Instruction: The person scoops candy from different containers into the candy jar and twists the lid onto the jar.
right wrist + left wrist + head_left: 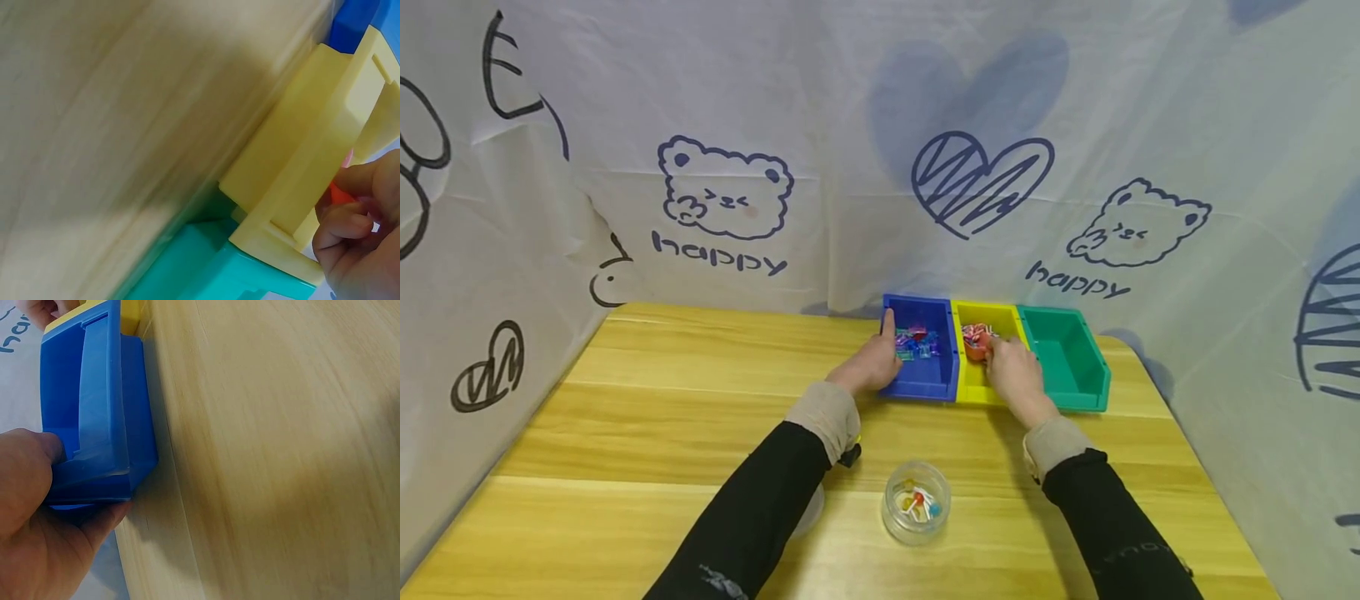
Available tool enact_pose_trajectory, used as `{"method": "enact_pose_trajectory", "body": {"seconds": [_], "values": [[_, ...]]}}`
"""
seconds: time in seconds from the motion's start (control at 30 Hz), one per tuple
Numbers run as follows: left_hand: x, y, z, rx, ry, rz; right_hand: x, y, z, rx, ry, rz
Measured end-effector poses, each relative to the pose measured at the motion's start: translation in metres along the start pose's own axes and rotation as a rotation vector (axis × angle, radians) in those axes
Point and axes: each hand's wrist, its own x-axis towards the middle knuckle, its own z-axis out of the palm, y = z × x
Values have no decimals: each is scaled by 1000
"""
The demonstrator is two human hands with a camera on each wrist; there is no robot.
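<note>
My left hand grips the left wall of a blue bin, its thumb over the rim in the left wrist view. Colourful translucent wrapped pieces lie in that bin. Over the yellow bin in the middle, my right hand pinches the handle of a small orange-red scoop. The scoop is among red-and-white wrapped pieces. In the right wrist view, only a bit of the orange handle shows between thumb and fingers.
A green bin adjoins the yellow one on the right. Nearer on the wooden table stands a clear jar with several lollipops. A clear round item and a small black object are partly hidden by the left arm.
</note>
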Motion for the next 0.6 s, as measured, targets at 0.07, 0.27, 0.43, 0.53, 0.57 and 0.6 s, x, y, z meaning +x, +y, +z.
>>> {"method": "enact_pose_trajectory", "body": {"seconds": [0.07, 0.27, 0.43, 0.53, 0.57, 0.6], "values": [[0, 0, 0, -1, 0, -1, 0, 2, 2, 14, 28, -4], [1, -1, 2, -1, -13, -15, -1, 7, 10, 95, 138, -50], [2, -1, 2, -5, -13, -8, -2, 10, 15, 124, 201, -117], [3, -1, 1, -10, -14, -9, -1, 10, 13, 121, 175, -121], [3, -1, 2, -11, -14, -13, 0, 10, 12, 116, 153, -115], [3, -1, 2, -11, -14, -15, 1, 9, 11, 108, 127, -108]]}}
